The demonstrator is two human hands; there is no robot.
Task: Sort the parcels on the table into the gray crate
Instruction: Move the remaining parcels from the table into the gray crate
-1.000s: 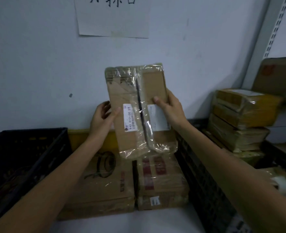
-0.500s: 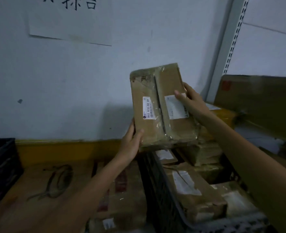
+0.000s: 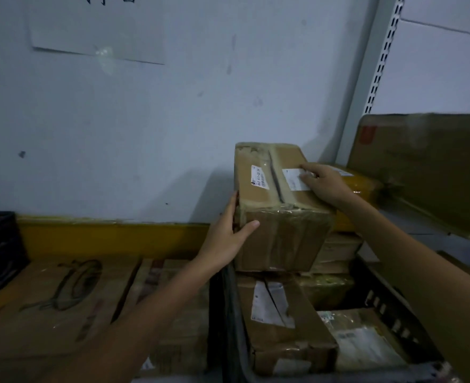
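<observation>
Head view, placing step: taped parcel (image 3: 280,214) at 1 o'clock, seemingly resting on stacked parcels (image 3: 283,322) inside gray crate (image 3: 224,313). left hand (image 3: 225,239) grips its near-left corner; right hand (image 3: 325,183) lies flat on top. Next, likely: settle it level, let go

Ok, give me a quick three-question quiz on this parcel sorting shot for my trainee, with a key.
1. True or false: the left hand holds the left edge of the taped parcel.
2. The right hand rests on: A) the parcel's top, fingers on a white label; B) the wall; C) the black bin.
3. What lies in the crate below the held parcel?
Key: 1 true; 2 A; 3 other parcels.
</observation>
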